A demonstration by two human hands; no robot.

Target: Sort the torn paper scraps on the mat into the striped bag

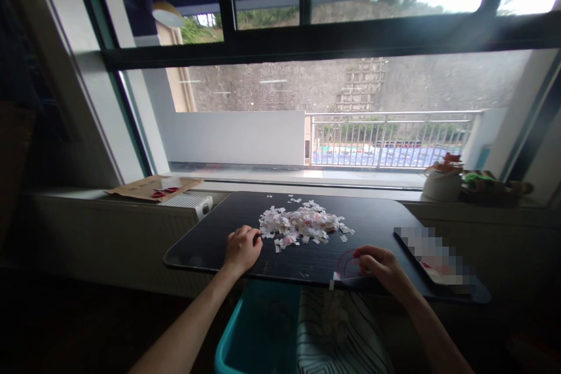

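Observation:
A loose heap of small white paper scraps [302,222], some with pink marks, lies on the dark tabletop [205,239]. My left hand [243,248] rests at the heap's left edge, its fingers curled; whatever may be inside them is hidden. Near the front edge, my right hand [382,266] is closed with thumb and index finger together, beside a faint round shape with pink curved lines [346,265]. Whether the fingers grip that shape I cannot tell. One scrap [336,276] sits at the table edge, and another [332,284] is just below it.
Below the table edge are a teal bin [225,347] and a striped cloth [337,345] with dim scraps on it. A blurred-out flat object [432,257] lies at the right. Red-handled scissors [165,191] rest on brown paper [131,188]; a white pot [440,184] stands on the sill.

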